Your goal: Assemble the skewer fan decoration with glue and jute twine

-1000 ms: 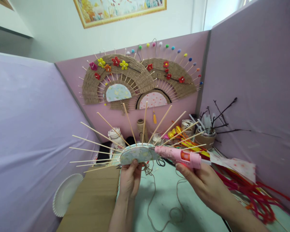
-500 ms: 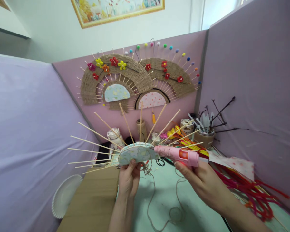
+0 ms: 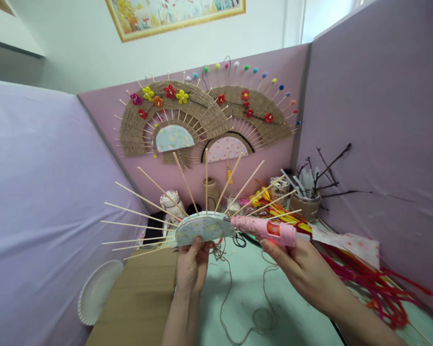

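My left hand (image 3: 194, 262) pinches the lower edge of a half-round fan base (image 3: 198, 229) covered in pale blue patterned cloth, thumb in front and fingers behind. Thin wooden sticks (image 3: 207, 185) spread out from its curved edge like rays. In my right hand (image 3: 303, 269) is a pink hot glue gun (image 3: 263, 228), with an orange-red glow showing in its body. The gun's nozzle is at the upper right rim of the base; whether it touches cannot be made out. Twine (image 3: 229, 288) hangs below the base and loops over the table.
Two woven fans (image 3: 202, 115) with flowers hang on the pink partition. Brown cardboard (image 3: 137, 298) and a white plate (image 3: 99, 290) lie at left. Red pipe cleaners (image 3: 378, 288) are spread at right, near a pot of twigs (image 3: 306, 206). A white jar (image 3: 171, 203) stands behind.
The fan base has tilted slightly, its upper sticks shifting a little to the left. The glue gun stays by the rim, almost unmoved.
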A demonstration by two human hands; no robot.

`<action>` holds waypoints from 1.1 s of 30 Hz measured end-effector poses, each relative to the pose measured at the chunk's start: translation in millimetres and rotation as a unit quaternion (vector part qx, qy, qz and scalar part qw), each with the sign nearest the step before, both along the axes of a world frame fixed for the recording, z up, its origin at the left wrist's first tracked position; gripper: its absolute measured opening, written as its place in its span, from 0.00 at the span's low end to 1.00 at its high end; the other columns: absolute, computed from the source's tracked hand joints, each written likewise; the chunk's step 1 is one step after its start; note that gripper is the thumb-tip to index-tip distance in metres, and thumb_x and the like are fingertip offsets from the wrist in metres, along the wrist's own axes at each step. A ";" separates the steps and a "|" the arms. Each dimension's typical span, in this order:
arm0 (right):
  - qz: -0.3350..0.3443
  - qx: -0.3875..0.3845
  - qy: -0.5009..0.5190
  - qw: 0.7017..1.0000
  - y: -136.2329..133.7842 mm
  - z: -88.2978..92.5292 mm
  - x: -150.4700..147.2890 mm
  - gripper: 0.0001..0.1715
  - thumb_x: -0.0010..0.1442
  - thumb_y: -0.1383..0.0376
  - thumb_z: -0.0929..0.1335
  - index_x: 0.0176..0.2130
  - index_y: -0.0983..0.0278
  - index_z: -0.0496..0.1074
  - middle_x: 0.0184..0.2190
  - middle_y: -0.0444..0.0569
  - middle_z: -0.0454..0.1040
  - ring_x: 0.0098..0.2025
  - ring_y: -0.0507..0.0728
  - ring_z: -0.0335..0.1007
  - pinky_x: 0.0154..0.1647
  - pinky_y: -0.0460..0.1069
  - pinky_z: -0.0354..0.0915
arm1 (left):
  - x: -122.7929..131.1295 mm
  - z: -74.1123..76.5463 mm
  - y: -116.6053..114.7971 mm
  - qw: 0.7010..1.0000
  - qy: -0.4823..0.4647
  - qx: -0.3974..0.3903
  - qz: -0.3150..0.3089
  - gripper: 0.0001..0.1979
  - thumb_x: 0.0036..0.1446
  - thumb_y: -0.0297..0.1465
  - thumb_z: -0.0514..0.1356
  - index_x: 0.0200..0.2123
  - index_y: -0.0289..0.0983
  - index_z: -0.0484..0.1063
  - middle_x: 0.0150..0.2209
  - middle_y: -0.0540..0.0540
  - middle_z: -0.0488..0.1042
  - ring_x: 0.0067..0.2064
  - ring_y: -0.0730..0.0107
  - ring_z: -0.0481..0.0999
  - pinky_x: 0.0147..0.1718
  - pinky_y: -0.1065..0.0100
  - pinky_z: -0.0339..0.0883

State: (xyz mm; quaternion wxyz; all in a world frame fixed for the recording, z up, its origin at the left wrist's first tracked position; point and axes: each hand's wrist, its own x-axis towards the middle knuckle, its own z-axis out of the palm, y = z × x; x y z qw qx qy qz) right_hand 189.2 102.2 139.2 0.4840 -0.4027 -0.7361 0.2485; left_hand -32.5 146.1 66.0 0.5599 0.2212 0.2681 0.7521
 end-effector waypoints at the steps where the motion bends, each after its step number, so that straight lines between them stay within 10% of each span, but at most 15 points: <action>1: 0.001 0.000 0.001 1.000 0.1 0.3 -0.1 0.22 0.67 0.54 0.63 0.54 0.58 0.74 0.42 0.50 0.81 0.48 0.61 0.76 0.54 0.58 0.70 | -0.4 -0.7 0.3 1.000 0.000 0.002 0.001 0.21 0.39 0.27 0.75 0.38 0.42 0.77 0.38 0.50 0.82 0.37 0.68 0.80 0.39 0.66 0.73; 33: 0.013 -0.013 -0.013 1.000 4.5 -4.6 1.8 0.24 0.67 0.54 0.63 0.59 0.54 0.70 0.53 0.49 0.77 0.55 0.62 0.72 0.58 0.58 0.67 | -4.0 0.7 2.0 1.000 -0.023 -0.001 0.004 0.19 0.40 0.28 0.75 0.38 0.42 0.78 0.39 0.48 0.82 0.39 0.66 0.81 0.39 0.66 0.74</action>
